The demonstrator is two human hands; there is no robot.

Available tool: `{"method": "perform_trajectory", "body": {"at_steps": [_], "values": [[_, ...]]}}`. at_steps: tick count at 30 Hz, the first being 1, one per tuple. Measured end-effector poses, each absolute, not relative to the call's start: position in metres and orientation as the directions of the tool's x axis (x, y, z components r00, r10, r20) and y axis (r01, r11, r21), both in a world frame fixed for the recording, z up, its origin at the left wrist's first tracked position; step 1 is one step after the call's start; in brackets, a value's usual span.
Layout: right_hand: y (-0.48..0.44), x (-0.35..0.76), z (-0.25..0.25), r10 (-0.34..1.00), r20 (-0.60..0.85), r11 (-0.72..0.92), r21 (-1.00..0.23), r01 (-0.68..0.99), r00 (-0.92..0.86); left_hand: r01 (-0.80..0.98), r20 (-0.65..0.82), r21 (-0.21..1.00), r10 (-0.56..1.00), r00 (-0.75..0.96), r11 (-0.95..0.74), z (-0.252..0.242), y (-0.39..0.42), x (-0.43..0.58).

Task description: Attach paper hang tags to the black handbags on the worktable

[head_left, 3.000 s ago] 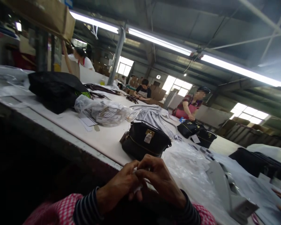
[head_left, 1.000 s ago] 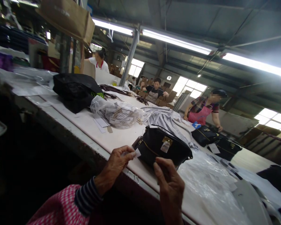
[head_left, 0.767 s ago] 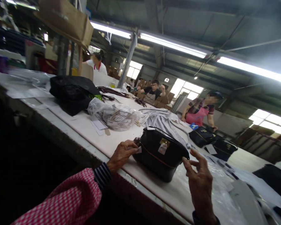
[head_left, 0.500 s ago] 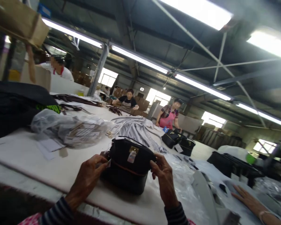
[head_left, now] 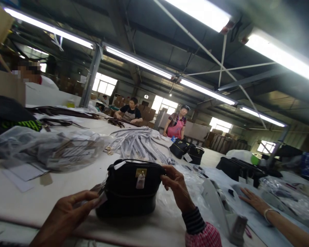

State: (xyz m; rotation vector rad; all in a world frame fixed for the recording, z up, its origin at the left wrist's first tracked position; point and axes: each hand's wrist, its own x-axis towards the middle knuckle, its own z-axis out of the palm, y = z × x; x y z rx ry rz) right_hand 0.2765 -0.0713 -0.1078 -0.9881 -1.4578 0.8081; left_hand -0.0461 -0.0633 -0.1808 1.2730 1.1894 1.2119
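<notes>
Handbag [head_left: 130, 188] of smooth black material, boxy with rounded lower corners, upright on a broad white tabletop [head_left: 12, 202]. On its front, a rectangular gold-coloured plate [head_left: 139, 172], with a small hanging piece in a whitish translucent cover [head_left: 140, 182]. At the left end, a pinch by the left hand [head_left: 67, 212], thumb and bent fingers closed on a small white rectangular tag [head_left: 102, 199] just beside the handbag; impossible to tell whether touching the handbag itself. At the upper right corner, a grasp by the right hand [head_left: 176, 185], bent fingers against the handbag's end.

Behind the handbag, a heap of long flat pale-grey straps [head_left: 136, 142]. Farther left, a crumpled clear plastic bag [head_left: 54, 149] with flat pieces inside, near loose white papers [head_left: 23, 173]. To the right, crumpled transparent sheeting [head_left: 172, 202]. Beyond, 2 more black bags [head_left: 179, 148], side by side, near 1 person in a pink apron [head_left: 176, 127]. At far right, a co-worker's hand [head_left: 254, 202], spread on a pale bluish sheet [head_left: 256, 223].
</notes>
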Motion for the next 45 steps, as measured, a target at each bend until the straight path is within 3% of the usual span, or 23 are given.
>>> {"method": "perform_trajectory", "body": {"at_steps": [3,5,7,10,13,18,22,25,28,32,36,45], "values": [[-0.079,0.276,-0.105,0.901,0.426,0.383,-0.870,0.310,0.083,0.005,0.050,0.999,0.997,0.065,-0.051,-0.180,-0.056,-0.050],[-0.087,0.270,-0.102,0.820,0.544,0.405,-0.771,0.491,0.178,0.026,0.128,0.991,0.990,0.063,-0.130,-0.177,-0.055,-0.054],[-0.098,0.255,-0.094,0.664,0.726,0.461,-0.585,0.667,0.178,0.053,0.239,0.968,0.968,0.074,-0.243,-0.172,-0.058,-0.058],[-0.109,0.213,-0.076,0.457,0.886,0.594,-0.233,0.770,-0.084,0.032,0.362,0.929,0.924,0.126,-0.368,-0.163,-0.062,-0.063],[-0.107,0.160,-0.058,0.431,0.800,0.685,0.011,0.728,-0.417,-0.006,0.363,0.931,0.922,0.136,-0.366,-0.160,-0.062,-0.066],[-0.077,0.099,-0.054,0.450,0.448,0.709,0.347,0.615,-0.772,-0.048,0.448,0.894,0.891,0.075,-0.446,-0.166,-0.065,-0.062],[-0.066,0.100,-0.068,0.415,0.372,0.685,0.473,0.554,-0.830,-0.078,0.448,0.892,0.894,0.024,-0.445,-0.169,-0.067,-0.059],[-0.074,0.113,-0.079,0.309,0.431,0.619,0.585,0.523,-0.848,-0.183,0.332,0.929,0.943,0.034,-0.321,-0.169,-0.064,-0.060],[-0.084,0.120,-0.089,0.236,0.392,0.572,0.684,0.453,-0.889,-0.291,0.188,0.942,0.981,0.050,-0.166,-0.169,-0.059,-0.060],[-0.088,0.115,-0.098,0.360,0.240,0.493,0.772,0.402,-0.902,-0.412,0.093,0.909,0.994,0.052,-0.063,-0.174,-0.055,-0.055],[-0.085,0.109,-0.099,0.406,0.172,0.520,0.764,0.381,-0.898,-0.469,0.090,0.882,0.995,0.053,-0.055,-0.179,-0.053,-0.050],[-0.072,0.097,-0.057,0.499,-0.015,0.799,0.395,0.454,-0.866,-0.237,0.091,0.969,0.991,0.095,-0.066,-0.174,-0.069,-0.059]]}}
